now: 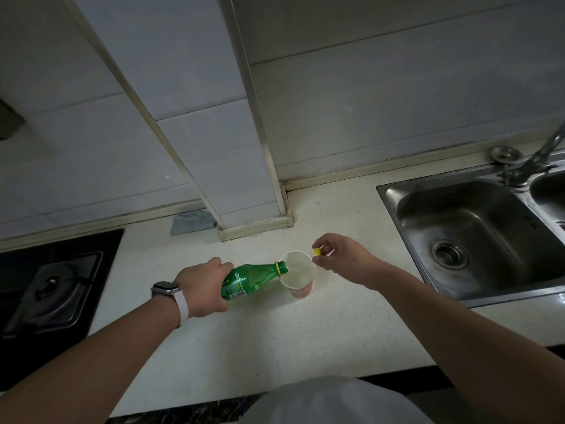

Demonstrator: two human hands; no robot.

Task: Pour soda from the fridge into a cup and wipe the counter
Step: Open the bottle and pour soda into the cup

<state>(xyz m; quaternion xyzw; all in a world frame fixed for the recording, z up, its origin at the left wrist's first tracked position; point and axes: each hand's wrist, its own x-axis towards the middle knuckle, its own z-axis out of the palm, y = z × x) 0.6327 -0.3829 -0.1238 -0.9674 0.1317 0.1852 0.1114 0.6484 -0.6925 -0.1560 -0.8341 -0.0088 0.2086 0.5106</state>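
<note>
Left hand (204, 285) grips the tilted bottle (250, 280), mouth over the cup (298, 278) rim. Right hand (342, 258) pinches the cap (317, 251) beside the rim; bare table (275, 347) lies toward the front edge.

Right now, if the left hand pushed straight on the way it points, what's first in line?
Probably the paper cup: the bottle the left hand grips has its mouth at the rim. Height is unclear. Beyond it, the right hand.

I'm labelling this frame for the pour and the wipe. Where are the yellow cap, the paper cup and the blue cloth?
yellow cap (317, 251): head view, on its side wall.
paper cup (301, 292): head view, on its red outer wall.
blue cloth (192, 222): head view, on its middle.
</note>
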